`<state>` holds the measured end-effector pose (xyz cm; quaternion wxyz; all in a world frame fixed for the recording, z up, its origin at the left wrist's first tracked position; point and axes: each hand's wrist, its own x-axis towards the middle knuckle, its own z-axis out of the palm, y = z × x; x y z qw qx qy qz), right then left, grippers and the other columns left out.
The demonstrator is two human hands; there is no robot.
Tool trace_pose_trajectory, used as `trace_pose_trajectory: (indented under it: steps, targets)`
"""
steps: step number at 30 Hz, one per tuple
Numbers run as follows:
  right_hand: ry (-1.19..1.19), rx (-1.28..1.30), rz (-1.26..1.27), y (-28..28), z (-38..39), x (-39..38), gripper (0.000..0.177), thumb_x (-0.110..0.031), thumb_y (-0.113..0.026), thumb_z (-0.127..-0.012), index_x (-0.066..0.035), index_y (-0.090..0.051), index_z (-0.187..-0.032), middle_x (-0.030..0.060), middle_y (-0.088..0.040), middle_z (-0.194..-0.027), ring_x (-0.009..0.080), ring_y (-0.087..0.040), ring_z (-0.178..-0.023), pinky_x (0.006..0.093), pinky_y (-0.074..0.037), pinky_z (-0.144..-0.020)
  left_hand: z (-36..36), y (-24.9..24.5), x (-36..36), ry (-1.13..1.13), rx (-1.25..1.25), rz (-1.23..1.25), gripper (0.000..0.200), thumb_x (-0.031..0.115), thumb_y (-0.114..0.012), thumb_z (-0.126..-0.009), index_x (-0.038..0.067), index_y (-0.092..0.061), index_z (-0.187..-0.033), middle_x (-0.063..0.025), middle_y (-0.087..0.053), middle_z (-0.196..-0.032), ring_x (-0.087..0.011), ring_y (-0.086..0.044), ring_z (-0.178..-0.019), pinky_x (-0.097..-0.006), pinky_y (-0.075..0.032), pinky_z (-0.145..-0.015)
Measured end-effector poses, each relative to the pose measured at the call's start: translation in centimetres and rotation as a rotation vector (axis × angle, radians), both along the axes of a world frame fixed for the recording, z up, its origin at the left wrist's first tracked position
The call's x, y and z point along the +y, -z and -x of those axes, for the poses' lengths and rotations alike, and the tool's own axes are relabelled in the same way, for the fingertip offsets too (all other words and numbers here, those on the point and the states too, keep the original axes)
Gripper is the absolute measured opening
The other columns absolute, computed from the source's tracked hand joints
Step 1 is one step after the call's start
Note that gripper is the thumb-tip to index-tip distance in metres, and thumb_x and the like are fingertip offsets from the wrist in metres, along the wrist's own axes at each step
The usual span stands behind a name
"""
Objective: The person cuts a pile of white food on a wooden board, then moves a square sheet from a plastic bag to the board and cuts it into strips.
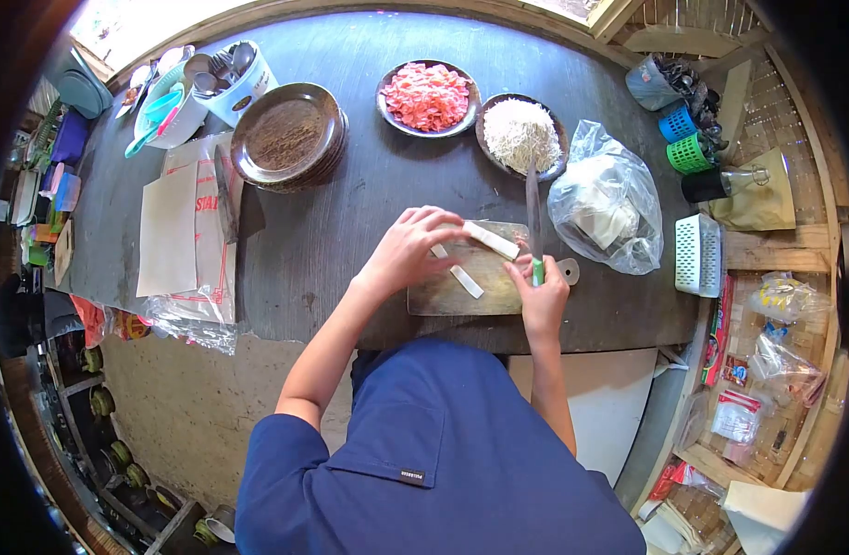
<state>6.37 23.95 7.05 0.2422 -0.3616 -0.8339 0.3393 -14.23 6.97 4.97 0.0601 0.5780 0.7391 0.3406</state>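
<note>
left hand (410,248): grip pressed down on pale rectangular strip (491,240), on worn wooden cutting board (443,294) at bench (350,213) edge | 2 cut strips (466,280) beside it | right hand (543,294): grip closed round green-handled knife (533,208), blade at strip's right end | progress: apparently midway; bowls of pink slices (427,95) and white shreds (521,134) full, clear bag (609,208) holds uncut chunks

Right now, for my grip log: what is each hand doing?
Left hand: holding down the long white strip on the wooden cutting board.
Right hand: closed around the green-handled knife.
</note>
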Motion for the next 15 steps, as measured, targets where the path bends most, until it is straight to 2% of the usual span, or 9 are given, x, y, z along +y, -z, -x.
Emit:
trace_pose_trajectory:
  steps: [2, 4, 6, 7, 8, 9, 10, 13, 15]
  targets:
    - [-0.038, -0.065, 0.176, -0.6, -0.9, -1.3, 0.029, -0.016, -0.093, -0.085, -0.002, -0.068, -0.090, 0.0053, -0.067, -0.075, 0.0131, -0.061, -0.066, 0.0350, -0.051, -0.064, -1.1, -0.7, -1.2, 0.036, -0.017, 0.052, 0.048, 0.032, -0.087, -0.083, 0.022, -0.076, -0.129, -0.0041, -0.064, -0.146, -0.0253, -0.057, -0.139, -0.0469, -0.044, -0.118]
    - [-0.058, -0.001, 0.162, 0.0, -1.7, -2.3, 0.032, -0.023, -0.092, -0.088, -0.002, -0.068, -0.087, 0.0054, -0.065, -0.067, 0.0118, -0.059, -0.061, 0.0347, -0.049, -0.059, -2.3, -1.0, -1.9, 0.035, 0.064, 0.002, 0.045, 0.032, -0.087, -0.083, 0.023, -0.077, -0.126, -0.0052, -0.058, -0.153, -0.0282, -0.050, -0.146, -0.0484, -0.042, -0.122]
    - [-0.016, -0.118, 0.211, -0.1, -2.5, -3.2, 0.034, -0.025, -0.091, -0.091, -0.001, -0.067, -0.084, 0.0050, -0.064, -0.065, 0.0113, -0.058, -0.060, 0.0336, -0.047, -0.058, -3.4, -0.4, -1.7, 0.048, 0.061, 0.026, 0.037, 0.032, -0.085, -0.084, 0.021, -0.079, -0.119, -0.0059, -0.054, -0.158, -0.0303, -0.045, -0.151, -0.0487, -0.038, -0.125]
    - [-0.029, -0.089, 0.229, 0.3, -3.0, -3.4, 0.039, -0.035, -0.082, -0.100, -0.001, -0.070, -0.087, 0.0045, -0.061, -0.061, 0.0110, -0.057, -0.058, 0.0325, -0.046, -0.058, -3.8, 0.1, -1.4, 0.065, 0.095, 0.042, 0.034, 0.033, -0.084, -0.085, 0.021, -0.079, -0.116, -0.0056, -0.055, -0.157, -0.0298, -0.045, -0.151, -0.0485, -0.038, -0.125]
    - [-0.023, -0.085, 0.228, 0.6, -3.7, -3.5, 0.039, -0.035, -0.082, -0.100, -0.001, -0.070, -0.087, 0.0045, -0.061, -0.061, 0.0110, -0.057, -0.058, 0.0325, -0.046, -0.058, -4.2, 0.5, -1.1, 0.084, 0.131, 0.057, 0.031, 0.033, -0.083, -0.086, 0.021, -0.080, -0.114, -0.0054, -0.056, -0.156, -0.0293, -0.045, -0.151, -0.0483, -0.037, -0.126]
    - [-0.009, -0.060, 0.308, 0.8, -4.4, -3.6, 0.042, -0.040, -0.076, -0.103, 0.000, -0.071, -0.090, 0.0046, -0.061, -0.061, 0.0112, -0.057, -0.058, 0.0326, -0.045, -0.058, -4.5, 1.0, -0.9, 0.070, 0.105, 0.036, 0.025, 0.034, -0.082, -0.088, 0.018, -0.080, -0.106, -0.0043, -0.059, -0.152, -0.0281, -0.048, -0.149, -0.0468, -0.037, -0.125]
    - [0.005, -0.036, 0.390, 0.5, -4.7, -3.7, 0.047, -0.044, -0.070, -0.107, 0.000, -0.073, -0.092, 0.0047, -0.061, -0.060, 0.0114, -0.057, -0.058, 0.0328, -0.045, -0.058, -4.8, 0.9, -0.9, 0.079, 0.107, 0.034, 0.025, 0.034, -0.082, -0.088, 0.018, -0.080, -0.106, -0.0043, -0.059, -0.152, -0.0281, -0.048, -0.149, -0.0468, -0.037, -0.125]
    - [0.049, -0.148, 0.400, -0.9, -6.1, -4.3, 0.049, -0.043, -0.062, -0.112, 0.000, -0.075, -0.093, 0.0009, -0.060, -0.062, 0.0063, -0.053, -0.060, 0.0270, -0.040, -0.057, -6.0, 0.7, -1.6, -0.001, 0.146, 0.084, 0.022, 0.033, -0.082, -0.088, 0.015, -0.079, -0.099, -0.0035, -0.062, -0.145, -0.0266, -0.051, -0.145, -0.0459, -0.040, -0.120]
    - [0.024, -0.164, 0.396, -0.8, -7.1, -4.6, 0.049, -0.043, -0.062, -0.111, -0.001, -0.074, -0.091, 0.0010, -0.060, -0.062, 0.0068, -0.054, -0.060, 0.0274, -0.041, -0.057, -7.0, 0.7, -2.4, -0.106, 0.140, 0.040, 0.020, 0.032, -0.081, -0.088, 0.013, -0.077, -0.093, -0.0031, -0.066, -0.135, -0.0261, -0.056, -0.136, -0.0452, -0.043, -0.115]
